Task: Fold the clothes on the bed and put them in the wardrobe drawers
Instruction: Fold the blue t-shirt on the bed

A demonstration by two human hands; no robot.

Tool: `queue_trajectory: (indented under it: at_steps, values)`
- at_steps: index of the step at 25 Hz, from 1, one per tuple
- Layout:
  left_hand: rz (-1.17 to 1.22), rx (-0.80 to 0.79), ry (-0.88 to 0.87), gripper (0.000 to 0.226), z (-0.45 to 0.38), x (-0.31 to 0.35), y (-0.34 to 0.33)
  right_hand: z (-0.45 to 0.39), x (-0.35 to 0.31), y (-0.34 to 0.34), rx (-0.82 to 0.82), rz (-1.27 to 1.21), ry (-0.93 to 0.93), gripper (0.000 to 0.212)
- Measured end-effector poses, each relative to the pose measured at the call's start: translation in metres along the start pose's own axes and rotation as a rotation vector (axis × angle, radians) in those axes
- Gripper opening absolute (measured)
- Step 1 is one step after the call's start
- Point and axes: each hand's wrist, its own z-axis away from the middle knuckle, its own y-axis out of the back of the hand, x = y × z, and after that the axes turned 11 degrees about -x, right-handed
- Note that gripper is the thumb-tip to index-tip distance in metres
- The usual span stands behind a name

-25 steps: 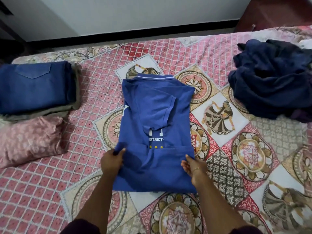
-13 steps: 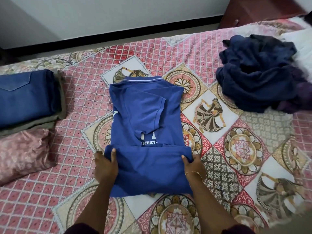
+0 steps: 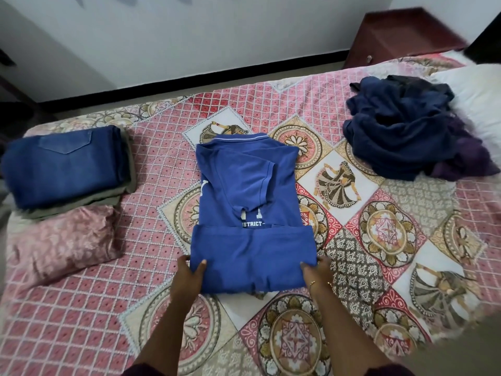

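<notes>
A blue polo shirt [image 3: 248, 213] lies mid-bed on the patterned bedspread [image 3: 81, 308], sleeves tucked inward, hem folded up. The left hand [image 3: 189, 272] and right hand [image 3: 318, 271] each pinch a side of that fold, likely to double it again. Folded jeans [image 3: 65, 164] wait left; unfolded dark clothes [image 3: 401, 131] right.

Left hand [image 3: 189, 272]: forearm reaching forward from the lower edge, thumb on top of cloth, fingers tucked beneath, pinching. Right hand [image 3: 317, 270]: same pose, mirrored, thumb over and fingers under; thin bangle at the wrist. Dark sleeves at both elbows.
</notes>
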Motion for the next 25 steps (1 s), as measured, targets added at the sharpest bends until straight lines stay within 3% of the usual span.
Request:
queue_trajectory:
  at_steps: [3, 5, 10, 13, 16, 17, 18, 21, 25]
  values:
    - [0.44, -0.033, 0.022, 0.027, 0.0, 0.036, 0.018, 0.001, -0.031, 0.008, 0.031, -0.285, 0.058, 0.04]
    - [0.65, -0.105, 0.076, 0.013, -0.009, 0.067, 0.035, -0.008, -0.062, 0.015, -0.007, -0.467, 0.071, 0.025]
    - [0.925, -0.179, 0.181, 0.037, -0.08, 0.136, 0.051, -0.059, -0.149, 0.008, -0.184, -0.747, -0.088, 0.014]
    - [0.981, -0.11, 0.23, 0.029, -0.126, 0.161, 0.042, -0.099, -0.172, -0.002, -0.332, -0.673, -0.124, 0.02]
    - [0.974, 0.004, 0.157, 0.014, -0.151, 0.169, 0.02, -0.129, -0.175, -0.013, -0.412, -0.473, -0.07, 0.029]
    - [0.885, 0.081, 0.089, 0.013, -0.155, 0.166, 0.012, -0.135, -0.173, -0.017, -0.383, -0.391, -0.023, 0.036]
    - [0.701, 0.17, 0.008, 0.032, -0.157, 0.159, 0.003, -0.141, -0.168, -0.023, -0.326, -0.319, 0.02, 0.041]
    - [-0.044, 0.382, -0.126, 0.066, -0.148, 0.127, -0.025, -0.143, -0.152, -0.037, -0.175, -0.083, 0.159, 0.048]
    - [-0.379, 0.459, -0.081, 0.076, -0.126, 0.092, -0.046, -0.128, -0.127, -0.045, 0.073, 0.461, 0.192, 0.054]
